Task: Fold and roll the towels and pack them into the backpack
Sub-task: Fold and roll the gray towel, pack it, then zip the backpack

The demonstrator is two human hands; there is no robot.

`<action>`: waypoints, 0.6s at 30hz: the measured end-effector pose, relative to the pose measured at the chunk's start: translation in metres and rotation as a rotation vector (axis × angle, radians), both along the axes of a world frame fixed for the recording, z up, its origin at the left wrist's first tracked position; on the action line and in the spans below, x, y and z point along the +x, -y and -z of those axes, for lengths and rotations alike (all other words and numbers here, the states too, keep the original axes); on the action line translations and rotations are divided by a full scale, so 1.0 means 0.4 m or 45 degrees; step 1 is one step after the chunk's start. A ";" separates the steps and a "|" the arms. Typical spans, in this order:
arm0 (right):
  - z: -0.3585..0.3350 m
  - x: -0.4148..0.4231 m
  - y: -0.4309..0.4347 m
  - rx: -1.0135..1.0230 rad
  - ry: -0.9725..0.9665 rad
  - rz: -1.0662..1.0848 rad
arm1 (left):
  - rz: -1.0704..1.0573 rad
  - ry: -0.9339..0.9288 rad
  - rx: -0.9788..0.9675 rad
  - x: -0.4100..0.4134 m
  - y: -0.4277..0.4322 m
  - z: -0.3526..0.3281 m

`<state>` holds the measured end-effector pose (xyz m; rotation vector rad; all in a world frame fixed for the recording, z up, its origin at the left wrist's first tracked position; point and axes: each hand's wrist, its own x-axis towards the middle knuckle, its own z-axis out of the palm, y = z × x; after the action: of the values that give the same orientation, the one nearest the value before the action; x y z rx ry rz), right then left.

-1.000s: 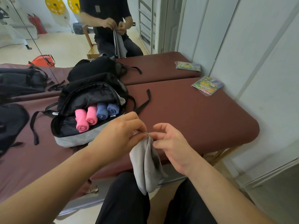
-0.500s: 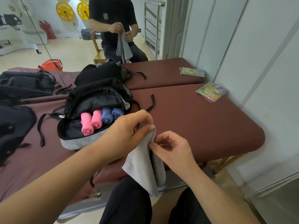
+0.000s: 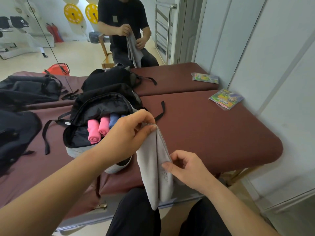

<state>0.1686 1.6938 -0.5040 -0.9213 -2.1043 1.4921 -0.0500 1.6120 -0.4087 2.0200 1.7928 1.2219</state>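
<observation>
Right of the open backpack [image 3: 102,126] | grey towel [image 3: 153,167] hanging, top corners pinched by left hand [image 3: 129,133] | right hand [image 3: 185,167] pinching side edge | advice: align edges before rolling

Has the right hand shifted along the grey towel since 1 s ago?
Yes. The right hand slid down the grey towel, away from the left hand pinching the top edge, and now sits below the massage table's front edge.

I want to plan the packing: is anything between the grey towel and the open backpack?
Nothing visible blocks it. The grey towel hangs from the left hand, just right of the open backpack, whose near side looks free beside the rolled towels.
</observation>
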 end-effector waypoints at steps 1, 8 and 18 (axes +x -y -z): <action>0.009 0.007 0.000 -0.006 0.022 -0.009 | -0.028 0.026 0.003 -0.004 -0.001 -0.001; 0.082 0.022 -0.007 0.051 0.236 -0.154 | -0.137 0.146 0.017 -0.013 -0.016 -0.014; 0.063 0.079 -0.084 0.151 0.213 0.193 | -0.297 0.143 0.024 -0.049 -0.009 0.006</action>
<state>0.2003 1.7275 -0.5290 -1.1676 -2.1575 1.2396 -0.0695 1.6154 -0.4110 1.7500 2.0117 1.3902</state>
